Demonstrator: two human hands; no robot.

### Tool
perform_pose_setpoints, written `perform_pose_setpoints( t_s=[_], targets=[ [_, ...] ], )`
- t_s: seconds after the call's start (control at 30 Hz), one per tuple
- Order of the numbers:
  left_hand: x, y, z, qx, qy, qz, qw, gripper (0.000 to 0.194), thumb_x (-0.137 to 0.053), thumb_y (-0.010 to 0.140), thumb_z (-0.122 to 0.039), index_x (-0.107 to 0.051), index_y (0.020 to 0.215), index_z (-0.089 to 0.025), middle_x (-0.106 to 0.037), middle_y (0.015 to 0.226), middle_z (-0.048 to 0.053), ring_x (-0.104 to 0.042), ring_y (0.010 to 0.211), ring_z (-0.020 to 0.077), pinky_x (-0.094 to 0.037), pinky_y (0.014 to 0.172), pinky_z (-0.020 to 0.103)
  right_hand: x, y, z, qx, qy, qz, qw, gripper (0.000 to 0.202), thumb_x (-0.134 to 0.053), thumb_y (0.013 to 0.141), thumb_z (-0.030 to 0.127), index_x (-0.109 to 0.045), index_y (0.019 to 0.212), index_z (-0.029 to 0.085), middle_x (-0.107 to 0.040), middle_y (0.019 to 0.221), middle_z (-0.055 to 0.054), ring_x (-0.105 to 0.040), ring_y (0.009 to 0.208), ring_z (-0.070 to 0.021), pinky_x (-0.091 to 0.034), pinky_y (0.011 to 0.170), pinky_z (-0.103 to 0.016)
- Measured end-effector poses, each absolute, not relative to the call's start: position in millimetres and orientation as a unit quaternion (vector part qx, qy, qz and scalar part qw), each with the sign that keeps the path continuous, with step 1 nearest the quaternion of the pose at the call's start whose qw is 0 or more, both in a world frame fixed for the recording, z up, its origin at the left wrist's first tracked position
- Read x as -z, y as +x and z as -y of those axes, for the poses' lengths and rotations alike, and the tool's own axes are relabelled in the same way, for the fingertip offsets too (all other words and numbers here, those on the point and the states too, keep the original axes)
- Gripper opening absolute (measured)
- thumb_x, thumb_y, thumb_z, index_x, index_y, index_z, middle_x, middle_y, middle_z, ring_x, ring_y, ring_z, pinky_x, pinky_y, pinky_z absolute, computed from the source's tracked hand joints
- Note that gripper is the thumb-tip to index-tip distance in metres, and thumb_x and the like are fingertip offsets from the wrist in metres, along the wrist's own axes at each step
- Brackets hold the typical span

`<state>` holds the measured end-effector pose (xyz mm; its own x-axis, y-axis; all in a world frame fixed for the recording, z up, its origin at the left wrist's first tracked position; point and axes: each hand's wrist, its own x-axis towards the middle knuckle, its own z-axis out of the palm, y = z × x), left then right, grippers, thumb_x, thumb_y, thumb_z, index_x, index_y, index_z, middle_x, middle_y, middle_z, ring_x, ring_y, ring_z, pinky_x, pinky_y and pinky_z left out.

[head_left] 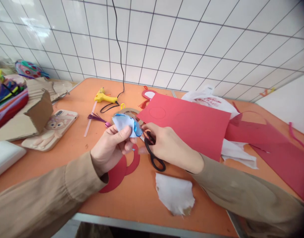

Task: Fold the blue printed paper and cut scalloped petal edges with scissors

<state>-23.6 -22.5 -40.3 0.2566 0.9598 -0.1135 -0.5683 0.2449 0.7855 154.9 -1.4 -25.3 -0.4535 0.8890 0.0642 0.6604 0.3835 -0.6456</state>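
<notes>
Above the orange table (74, 99), near its front edge, the left hand (111, 147) pinches a pale paper cut-out with a blue edge (127, 125) between thumb and fingers, holding it up off the surface. The right hand (169, 145) is closed through the loops of black-handled scissors (154, 155), whose blades point toward the cut-out and meet its blue rim. Both arms wear tan sleeves.

Under the left wrist lies a red paper shape (122, 170) with a curved loop. A torn scrap of white paper (175, 195) lies near the front edge, just below the scissors. Behind the right hand spreads 1 large red paper sheet (189, 124) with a faint circle marked on it, and more red paper and a white plastic bag lie further right. A yellow glue gun (104, 97) sits toward the tiled wall, its black cord running up. To the left are a phone in a cartoon case (52, 129) and a piece of cardboard (30, 114).
</notes>
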Motion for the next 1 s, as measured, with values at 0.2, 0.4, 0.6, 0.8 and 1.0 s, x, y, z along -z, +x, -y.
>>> perform_pose_setpoints(
  t_s=[0.2,0.4,0.6,0.8,1.0],
  targets=[
    [42.7,-22.9,21.5,-0.528,0.319,-0.319,0.719,0.034,-0.09,0.056,-0.038,-0.066,0.062,-0.014,-0.064,0.054,0.0,-0.05,0.043,0.0056,-0.036,0.039,0.015,17.8,157.0,10.6,-0.125,-0.452,0.881,0.057,0.022,-0.055,0.079,0.015,-0.058,0.1,0.021,-0.066,0.077,-0.003,-0.058,0.061,-0.017,-0.025,0.05,-0.027],
    [51.1,-17.3,19.5,-0.511,0.284,-0.352,0.731,0.033,-0.092,0.052,-0.034,-0.066,0.06,-0.013,-0.064,0.053,0.001,-0.05,0.043,0.0052,-0.036,0.038,0.014,19.6,158.3,18.5,0.018,-0.458,0.889,-0.017,0.027,-0.052,0.077,0.019,-0.055,0.104,0.015,-0.066,0.068,-0.005,-0.06,0.057,-0.0224,-0.013,0.047,-0.031],
    [51.8,-16.6,20.9,-0.503,0.294,-0.342,0.737,0.033,-0.091,0.054,-0.036,-0.067,0.06,-0.014,-0.064,0.055,0.001,-0.049,0.042,0.005,-0.035,0.037,0.014,16.2,158.0,19.0,-0.057,-0.442,0.895,0.0,0.008,-0.056,0.078,0.016,-0.058,0.086,0.017,-0.065,0.077,-0.006,-0.06,0.066,-0.0197,-0.023,0.049,-0.029],
    [52.1,-16.0,22.2,-0.508,0.308,-0.346,0.726,0.033,-0.09,0.055,-0.038,-0.069,0.062,-0.013,-0.063,0.055,0.001,-0.048,0.043,0.0051,-0.034,0.038,0.015,8.5,166.9,10.9,-0.147,-0.372,0.917,0.005,0.03,-0.057,0.076,0.006,-0.068,0.1,0.021,-0.063,0.101,-0.007,-0.061,0.088,-0.0199,-0.04,0.064,-0.026],
    [56.2,-16.4,22.0,-0.506,0.334,-0.34,0.719,0.032,-0.089,0.058,-0.038,-0.069,0.062,-0.013,-0.064,0.057,0.001,-0.048,0.044,0.0055,-0.034,0.039,0.016,9.2,171.9,-1.7,-0.204,-0.342,0.917,-0.025,0.042,-0.053,0.075,0.004,-0.065,0.11,0.022,-0.06,0.107,-0.008,-0.057,0.097,-0.0225,-0.041,0.074,-0.029]
  ],
)
